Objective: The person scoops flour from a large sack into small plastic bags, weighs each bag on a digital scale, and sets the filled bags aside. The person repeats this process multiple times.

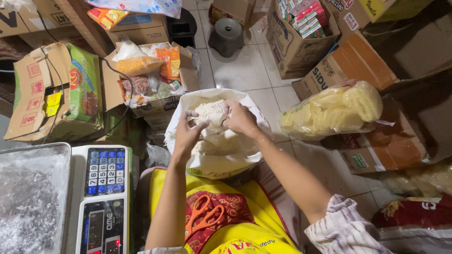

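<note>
Orange-handled scissors (203, 217) lie on my yellow apron (245, 226), untouched. Grey digital scale with blue keypad (104, 197) at my left, just beside my knee. Both hands are in the open white woven sack of pale powdery flour (214, 164): my left hand (188, 134) pinches a thin clear plastic bag (214, 123), my right hand (240, 118) grips its other edge. Looks like the bagging step; the next move needs the mouth held wide. Farther off: soft bag of yellow ridged crackers (334, 110), brown cardboard boxes (301, 47).
</note>
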